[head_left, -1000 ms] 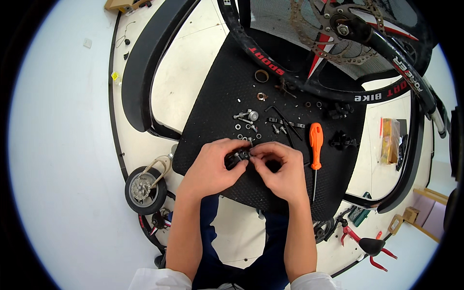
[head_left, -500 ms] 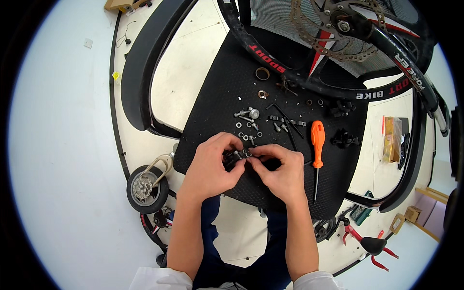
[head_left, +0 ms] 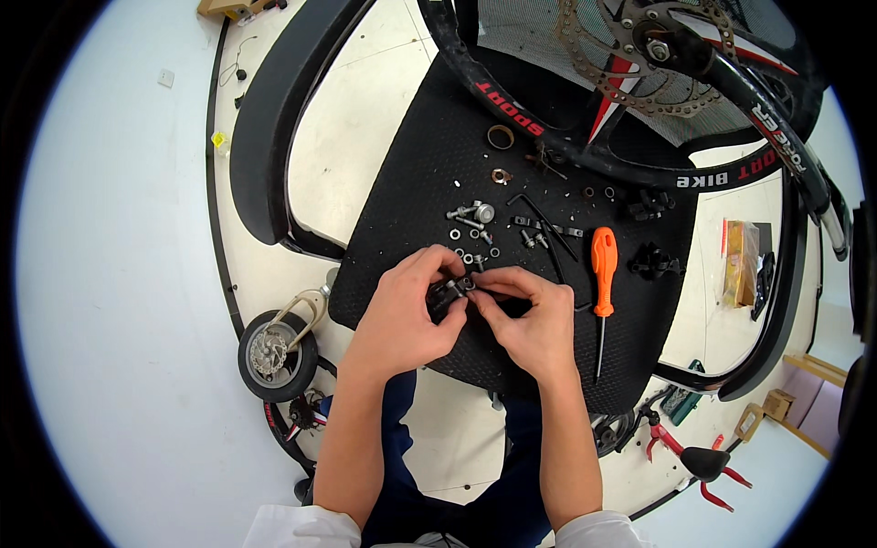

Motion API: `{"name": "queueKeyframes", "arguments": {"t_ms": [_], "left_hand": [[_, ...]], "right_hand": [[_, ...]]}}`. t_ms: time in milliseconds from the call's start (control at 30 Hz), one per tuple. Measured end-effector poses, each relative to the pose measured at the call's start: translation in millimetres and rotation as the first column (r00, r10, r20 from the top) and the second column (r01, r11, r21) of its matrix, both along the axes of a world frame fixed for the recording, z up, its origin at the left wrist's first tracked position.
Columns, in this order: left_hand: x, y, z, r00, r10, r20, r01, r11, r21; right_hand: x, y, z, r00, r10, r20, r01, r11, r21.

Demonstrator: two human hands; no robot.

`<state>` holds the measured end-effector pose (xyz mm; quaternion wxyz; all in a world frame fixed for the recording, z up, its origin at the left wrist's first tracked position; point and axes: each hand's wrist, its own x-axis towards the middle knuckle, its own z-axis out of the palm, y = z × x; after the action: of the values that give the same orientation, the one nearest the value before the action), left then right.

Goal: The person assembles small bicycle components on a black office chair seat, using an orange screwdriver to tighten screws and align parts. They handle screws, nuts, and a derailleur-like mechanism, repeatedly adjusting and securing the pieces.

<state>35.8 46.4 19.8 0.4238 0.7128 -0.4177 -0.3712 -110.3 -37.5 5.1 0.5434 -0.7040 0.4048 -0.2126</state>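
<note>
Both the left hand and right hand pinch a small black part over the near edge of the black mat, assembly judged partial, with loose washers and orange screwdriver unused beyond.

**Single head view, top-down**

Worn on head, aimed steeply down at black mat on floor. Close range: forearms entering from lower edge, left hand and right hand near centre. Fisheye, edges bent. No second view.
</note>
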Motion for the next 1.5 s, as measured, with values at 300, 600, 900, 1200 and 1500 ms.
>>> {"name": "queueKeyframes", "arguments": {"t_ms": [300,600,900,1200,1500], "left_hand": [[-1,-2,2,0.998,-0.068,-0.013,0.069,0.996,0.065],[-4,-3,7,0.998,-0.066,0.024,0.065,0.997,0.044],[-2,1,1,0.998,-0.061,-0.034,0.060,0.997,-0.046],[-11,-11,-4,0.917,-0.009,-0.399,-0.059,0.986,-0.158],[-16,-30,2,0.837,-0.070,-0.542,0.027,0.996,-0.086]], "right_hand": [[-4,-8,-3,0.999,0.037,0.015,-0.039,0.979,0.200],[-5,-10,-6,0.974,0.148,-0.170,-0.159,0.986,-0.053],[-4,-7,-5,0.999,0.031,-0.038,-0.026,0.992,0.123],[-19,-18,-5,0.972,-0.104,0.210,0.051,0.969,0.242],[-36,-24,10,0.946,-0.228,0.230,0.144,0.933,0.330]]}}
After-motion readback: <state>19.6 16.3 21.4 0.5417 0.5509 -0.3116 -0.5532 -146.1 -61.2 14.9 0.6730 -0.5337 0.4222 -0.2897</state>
